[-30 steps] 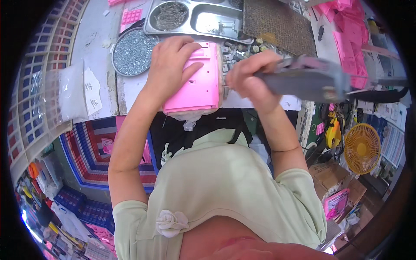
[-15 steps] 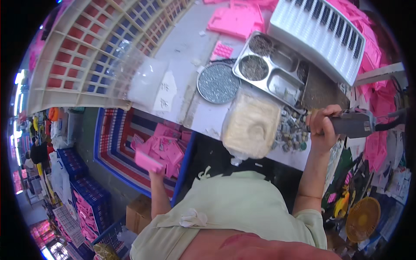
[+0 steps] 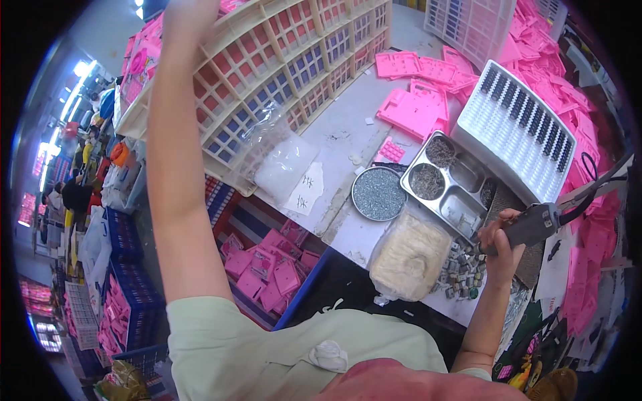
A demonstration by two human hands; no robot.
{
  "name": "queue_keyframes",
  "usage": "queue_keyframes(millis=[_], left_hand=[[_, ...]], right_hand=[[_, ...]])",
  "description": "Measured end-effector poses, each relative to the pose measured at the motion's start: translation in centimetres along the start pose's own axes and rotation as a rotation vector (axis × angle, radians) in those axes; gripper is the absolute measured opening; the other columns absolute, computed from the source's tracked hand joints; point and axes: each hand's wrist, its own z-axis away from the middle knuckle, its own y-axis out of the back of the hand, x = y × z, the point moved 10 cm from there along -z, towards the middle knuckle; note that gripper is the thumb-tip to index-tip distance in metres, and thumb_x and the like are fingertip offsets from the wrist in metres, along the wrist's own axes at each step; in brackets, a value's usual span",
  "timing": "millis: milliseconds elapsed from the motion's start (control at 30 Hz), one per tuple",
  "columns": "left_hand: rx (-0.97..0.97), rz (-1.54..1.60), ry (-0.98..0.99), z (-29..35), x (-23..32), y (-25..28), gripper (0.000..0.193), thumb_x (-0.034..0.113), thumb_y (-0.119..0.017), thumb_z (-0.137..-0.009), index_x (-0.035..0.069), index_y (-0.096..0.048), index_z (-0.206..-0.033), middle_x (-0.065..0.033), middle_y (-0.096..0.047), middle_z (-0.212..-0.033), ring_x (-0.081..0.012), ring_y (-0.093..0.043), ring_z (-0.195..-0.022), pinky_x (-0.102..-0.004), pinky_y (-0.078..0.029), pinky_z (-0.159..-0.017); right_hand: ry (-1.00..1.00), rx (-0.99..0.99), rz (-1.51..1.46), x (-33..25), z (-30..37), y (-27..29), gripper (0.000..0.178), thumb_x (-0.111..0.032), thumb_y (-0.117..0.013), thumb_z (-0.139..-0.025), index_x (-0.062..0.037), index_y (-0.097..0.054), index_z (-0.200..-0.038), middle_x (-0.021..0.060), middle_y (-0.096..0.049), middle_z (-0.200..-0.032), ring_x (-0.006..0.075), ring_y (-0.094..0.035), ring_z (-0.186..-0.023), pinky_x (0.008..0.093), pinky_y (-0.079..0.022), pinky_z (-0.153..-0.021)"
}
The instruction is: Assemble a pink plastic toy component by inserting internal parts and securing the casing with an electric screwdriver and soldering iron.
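My right hand [image 3: 503,247] is wrapped round the dark grey body of a corded electric screwdriver [image 3: 531,227], above the right side of the table. Beneath it lie several small metal motors [image 3: 461,271], beside a plastic-wrapped tan block [image 3: 411,257]. Stretched far up to the left, my left hand [image 3: 190,17] is over the rim of a cream plastic crate [image 3: 277,60]; it is blurred and cut by the picture's edge, so its fingers cannot be made out. Pink plastic housings [image 3: 264,267] fill part of a striped bin below the table's left edge.
A steel compartment tray [image 3: 461,200] and a round dish of small metal pieces [image 3: 379,193] stand mid-table. Behind them are a white ribbed tray with black parts [image 3: 518,127] and heaped pink parts [image 3: 542,60]. A clear bag [image 3: 287,160] leans by the crate.
My left hand has let go of a pink housing over the bin and swung up to the crate. My right hand still grips the screwdriver. The view has shifted left.
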Motion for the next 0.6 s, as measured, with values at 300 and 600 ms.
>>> queue_keyframes(millis=[300, 600], left_hand=[[-0.494, -0.428, 0.371, -9.6, -12.3, -13.0, 0.031, 0.022, -0.07, -0.094, -0.005, -0.069, -0.108, -0.0139, -0.073, -0.097, -0.0247, -0.069, -0.084, -0.0332, -0.054, -0.077], [-0.154, -0.093, 0.531, -14.5, -15.4, -2.6, 0.031, 0.019, -0.074, -0.088, -0.007, -0.067, -0.103, -0.0215, -0.071, -0.092, -0.0317, -0.069, -0.081, -0.039, -0.056, -0.076]], right_hand=[[0.016, 0.081, 0.063, -1.7, 1.8, 4.0, 0.04, -0.018, -0.073, -0.088, -0.0034, -0.052, -0.119, 0.0028, -0.054, -0.072, 0.0129, -0.052, -0.059, 0.0321, -0.048, -0.066], [-0.017, 0.07, 0.048, -1.0, 1.3, 4.7, 0.044, -0.015, -0.074, -0.088, -0.0018, -0.052, -0.124, 0.0036, -0.057, -0.073, 0.0128, -0.055, -0.058, 0.0319, -0.051, -0.067]])
